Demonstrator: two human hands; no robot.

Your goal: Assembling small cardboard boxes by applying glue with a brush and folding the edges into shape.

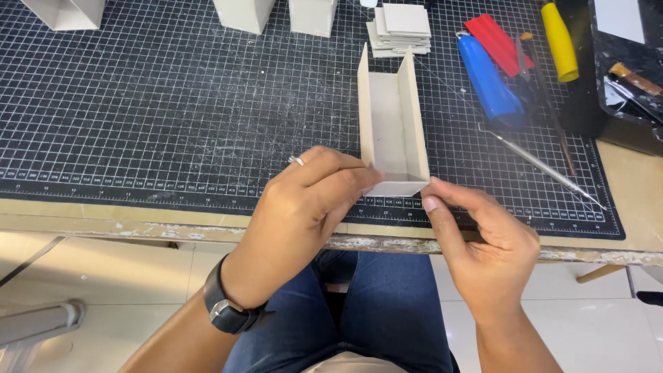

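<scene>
The left hand (304, 207) and the right hand (483, 235) both hold the near end of a long cardboard tray (392, 128). The tray lies on a black cutting mat (173, 103) with a white grid, and its open side looks up. The fingers (345, 176) of the left hand are closed on the left corner of the near end wall, and the right thumb and forefinger pinch the right corner. The mat covers the tabletop (635, 186). Behind the tray is a small stack of cardboard squares (402, 27). To the right of the tray lie a blue handle (489, 79), a red flat piece (498, 43), a yellow handle (559, 31) and a thin metal tool (539, 164).
</scene>
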